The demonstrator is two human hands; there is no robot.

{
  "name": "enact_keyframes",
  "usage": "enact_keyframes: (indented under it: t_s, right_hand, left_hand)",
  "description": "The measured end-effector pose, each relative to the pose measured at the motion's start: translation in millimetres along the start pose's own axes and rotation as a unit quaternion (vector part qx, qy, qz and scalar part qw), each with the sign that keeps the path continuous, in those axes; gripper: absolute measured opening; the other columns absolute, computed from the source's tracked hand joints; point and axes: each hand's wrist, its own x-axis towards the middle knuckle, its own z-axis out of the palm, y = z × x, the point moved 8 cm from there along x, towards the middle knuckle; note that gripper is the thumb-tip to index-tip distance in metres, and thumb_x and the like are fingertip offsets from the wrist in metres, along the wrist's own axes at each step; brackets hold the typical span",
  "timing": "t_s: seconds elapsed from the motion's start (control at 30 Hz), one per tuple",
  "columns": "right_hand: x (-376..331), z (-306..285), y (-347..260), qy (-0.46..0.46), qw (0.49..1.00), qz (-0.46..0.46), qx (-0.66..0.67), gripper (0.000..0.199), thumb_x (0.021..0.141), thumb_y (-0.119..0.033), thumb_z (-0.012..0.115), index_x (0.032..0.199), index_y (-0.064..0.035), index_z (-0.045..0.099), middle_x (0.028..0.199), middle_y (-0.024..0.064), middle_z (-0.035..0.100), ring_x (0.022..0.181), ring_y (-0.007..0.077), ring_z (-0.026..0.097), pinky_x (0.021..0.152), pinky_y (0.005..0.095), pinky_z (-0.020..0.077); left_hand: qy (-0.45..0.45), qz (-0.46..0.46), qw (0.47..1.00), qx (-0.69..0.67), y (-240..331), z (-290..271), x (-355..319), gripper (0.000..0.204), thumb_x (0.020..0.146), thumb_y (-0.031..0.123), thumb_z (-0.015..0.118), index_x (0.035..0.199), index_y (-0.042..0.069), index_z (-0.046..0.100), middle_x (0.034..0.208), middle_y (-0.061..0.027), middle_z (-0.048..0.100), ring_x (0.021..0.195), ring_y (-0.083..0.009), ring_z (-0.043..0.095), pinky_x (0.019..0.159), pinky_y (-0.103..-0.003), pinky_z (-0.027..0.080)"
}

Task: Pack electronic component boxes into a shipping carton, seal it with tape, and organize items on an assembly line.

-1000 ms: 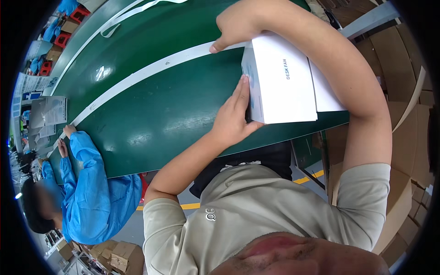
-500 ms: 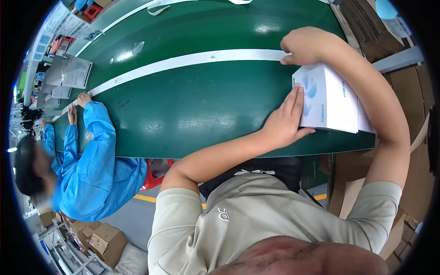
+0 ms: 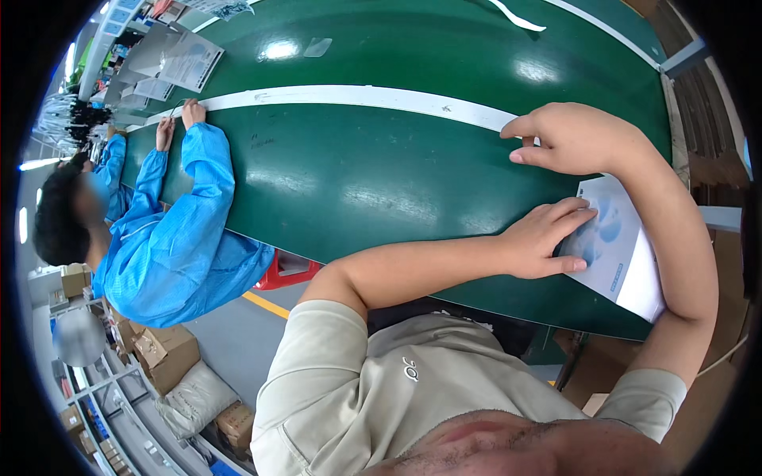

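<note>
A white box [image 3: 617, 242] with a pale blue printed picture sits on the green table by its front edge, at the right. My left hand [image 3: 544, 242] rests on its printed face, fingers spread and thumb apart. Beyond the box's far end hovers my right hand [image 3: 565, 139], its fingers stretched out and thumb apart, with nothing visible in it. My right forearm reaches around the box and hides its right part.
A white strip [image 3: 349, 97] runs along the green table [image 3: 357, 159]. At the left, a co-worker in a blue smock [image 3: 175, 230] works at the table near grey-white panels [image 3: 190, 59]. Stacked cardboard [image 3: 706, 119] stands at the right. A red stool [image 3: 287, 270] is below the edge.
The whole view has swung, so the table and co-worker appear tilted. My right hand's fingers have opened more and it now appears farther from the box. My left hand stays on the box.
</note>
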Motion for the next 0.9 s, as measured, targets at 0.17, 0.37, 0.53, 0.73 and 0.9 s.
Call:
enact_keyframes:
  t_s: [0.17, 0.37, 0.53, 0.73, 0.9]
  right_hand:
    - [-2.5, -4.8, 6.7, 0.025, 1.0, 0.007, 0.004, 0.037, 0.091, -0.023, 0.076, 0.123, -0.0047, 0.071, 0.104, 0.0185, 0.074, 0.094, 0.0356, 0.072, 0.083, 0.0439, 0.0559]
    - [-8.9, -5.0, -0.1, 0.045, 0.998, -0.011, 0.033, 0.037, 0.09, -0.02, 0.077, 0.123, -0.0032, 0.071, 0.108, 0.0199, 0.074, 0.097, 0.0355, 0.072, 0.084, 0.0437, 0.0558]
    - [-7.4, -3.1, -0.6, 0.057, 0.998, -0.011, 0.027, 0.039, 0.09, -0.019, 0.077, 0.125, -0.0021, 0.07, 0.11, 0.0206, 0.074, 0.098, 0.0355, 0.072, 0.085, 0.044, 0.0558]
    - [-12.1, -0.5, -3.7, 0.055, 0.998, -0.012, 0.023, 0.041, 0.09, -0.019, 0.078, 0.126, -0.0014, 0.07, 0.11, 0.0208, 0.074, 0.099, 0.0357, 0.072, 0.085, 0.0442, 0.0558]
    - [-13.0, -3.6, -8.3, 0.048, 0.999, 0.002, 0.016, 0.043, 0.089, -0.02, 0.078, 0.127, -0.0014, 0.07, 0.11, 0.0211, 0.074, 0.099, 0.0361, 0.072, 0.086, 0.0441, 0.0559]
  left_hand:
    - [0.001, -0.144, 0.962, -0.231, -22.4, 5.0, 3.2, 0.046, 0.093, 0.032, 0.074, 0.125, 0.004, 0.056, 0.115, -0.0159, 0.061, 0.108, -0.0323, 0.063, 0.101, -0.046, 0.046]
    - [-0.031, -0.079, 0.989, -0.121, -15.9, 18.8, -1.7, 0.016, 0.096, 0.022, 0.068, 0.093, 0.008, 0.059, 0.085, -0.0056, 0.065, 0.083, -0.0291, 0.065, 0.087, -0.045, 0.046]
    - [-0.029, -0.057, 0.991, -0.12, -12.4, 18.9, -4.1, 0.01, 0.096, 0.018, 0.064, 0.09, 0.01, 0.062, 0.086, -0.0059, 0.066, 0.083, -0.0298, 0.064, 0.084, -0.043, 0.045]
    - [-0.058, -0.066, 0.99, -0.106, -13.6, 19.6, 0.2, 0.011, 0.096, 0.018, 0.063, 0.09, 0.009, 0.062, 0.085, -0.0064, 0.065, 0.084, -0.0294, 0.065, 0.085, -0.043, 0.044]
    - [-0.038, -0.048, 0.991, -0.115, -10.6, 20.4, -5.0, 0.011, 0.095, 0.018, 0.064, 0.09, 0.009, 0.062, 0.085, -0.0064, 0.066, 0.084, -0.0291, 0.065, 0.086, -0.043, 0.044]
